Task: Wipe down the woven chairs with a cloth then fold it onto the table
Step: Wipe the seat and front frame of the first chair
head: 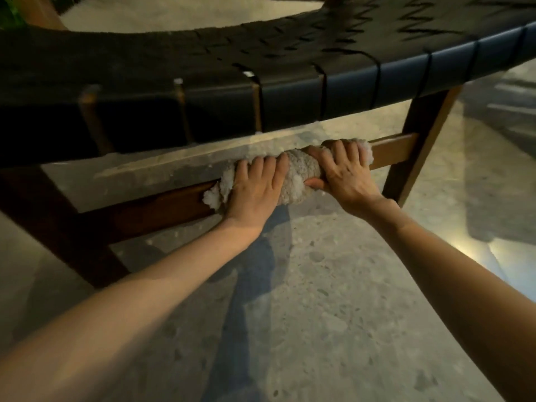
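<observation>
Watching the head feed here: the left hand [255,188] has its four fingers [258,166] packed close together and curled over the top of the cloth [300,172], a fluffy off-white thing bunched into a roll around the chair's lower wooden rail [396,149]. The right hand [346,175] sits just beside it at 3 o'clock, its fingers a bit more spread and hooked over the roll, with the thumb [314,183] tucked underneath, so that one's a proper grip. I can't make out the left thumb from this angle. The cloth shows between the two hands, pokes out in a fuzzy tuft at 9 o'clock of the left hand, and peeks past the right fingertips at 12 o'clock. The rail runs bare toward 8 o'clock and up toward 2 o'clock, where it meets a wooden leg [420,132]. At 12 o'clock above it all is the dark woven seat [261,62], straps wrapped round its front edge. Both forearms are bare, and below them is a speckled stone-look floor [319,300].
</observation>
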A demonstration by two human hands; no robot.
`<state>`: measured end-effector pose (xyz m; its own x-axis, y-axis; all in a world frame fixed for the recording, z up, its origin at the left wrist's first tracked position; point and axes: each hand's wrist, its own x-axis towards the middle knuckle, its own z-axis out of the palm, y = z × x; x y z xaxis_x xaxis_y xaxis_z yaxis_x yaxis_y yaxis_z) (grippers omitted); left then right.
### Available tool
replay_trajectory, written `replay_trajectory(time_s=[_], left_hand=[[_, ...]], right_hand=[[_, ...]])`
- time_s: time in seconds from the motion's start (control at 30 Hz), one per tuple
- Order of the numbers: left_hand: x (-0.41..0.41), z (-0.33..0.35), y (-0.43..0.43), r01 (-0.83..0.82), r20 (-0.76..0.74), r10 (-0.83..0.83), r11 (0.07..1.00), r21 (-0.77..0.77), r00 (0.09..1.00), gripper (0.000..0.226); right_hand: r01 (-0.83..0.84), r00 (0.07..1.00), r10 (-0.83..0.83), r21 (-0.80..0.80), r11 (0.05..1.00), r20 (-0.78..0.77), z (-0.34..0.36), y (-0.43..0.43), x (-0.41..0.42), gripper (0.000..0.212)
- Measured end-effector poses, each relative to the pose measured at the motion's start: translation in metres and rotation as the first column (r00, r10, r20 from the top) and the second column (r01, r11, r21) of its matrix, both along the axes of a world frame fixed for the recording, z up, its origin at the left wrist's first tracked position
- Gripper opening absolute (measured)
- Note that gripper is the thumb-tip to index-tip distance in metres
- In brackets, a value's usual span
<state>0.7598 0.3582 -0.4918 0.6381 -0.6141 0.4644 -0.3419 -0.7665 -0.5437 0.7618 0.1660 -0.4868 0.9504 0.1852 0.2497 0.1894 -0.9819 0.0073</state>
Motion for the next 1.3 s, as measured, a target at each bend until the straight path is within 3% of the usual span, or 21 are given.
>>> replay_trajectory(time_s=[0.13,0.27,0.47,0.67,0.83,1.07,1.3], left_hand=[[0.017,0.003,-0.063,0.041,-0.042,-0.039,0.998,0.051,0.998,0.057],[0.025,0.004,-0.112,0.1,-0.097,-0.097,0.995,0.027,0.99,0.051],[0.027,0.006,-0.123,0.089,-0.168,-0.095,0.995,-0.041,0.981,0.052],[0.014,0.004,-0.056,0.076,-0.035,-0.078,0.996,-0.045,0.996,0.058],[-0.002,0.009,0.026,0.016,-0.039,-0.02,0.996,-0.091,0.999,0.058],[-0.023,0.008,0.153,-0.178,-0.14,0.164,0.98,-0.093,0.977,0.095],[-0.038,0.004,0.195,-0.298,-0.242,0.242,0.926,-0.23,0.94,0.092]], right_hand=[[0.055,0.998,-0.055,-0.015,0.998,0.022,0.001,-0.065,0.006,0.07],[0.135,0.991,-0.135,0.003,0.991,0.013,-0.002,-0.111,0.013,0.069],[0.171,0.985,-0.172,0.084,0.982,0.005,-0.008,-0.112,0.011,0.071],[0.091,0.996,-0.091,0.042,0.995,0.013,0.001,-0.06,0.002,0.069],[0.002,1.0,-0.003,-0.008,1.0,-0.024,0.007,0.017,-0.007,0.07],[-0.149,0.989,0.146,-0.097,0.984,-0.037,0.009,0.138,-0.01,0.059],[-0.267,0.964,0.266,-0.095,0.959,-0.016,0.009,0.19,-0.016,0.057]])
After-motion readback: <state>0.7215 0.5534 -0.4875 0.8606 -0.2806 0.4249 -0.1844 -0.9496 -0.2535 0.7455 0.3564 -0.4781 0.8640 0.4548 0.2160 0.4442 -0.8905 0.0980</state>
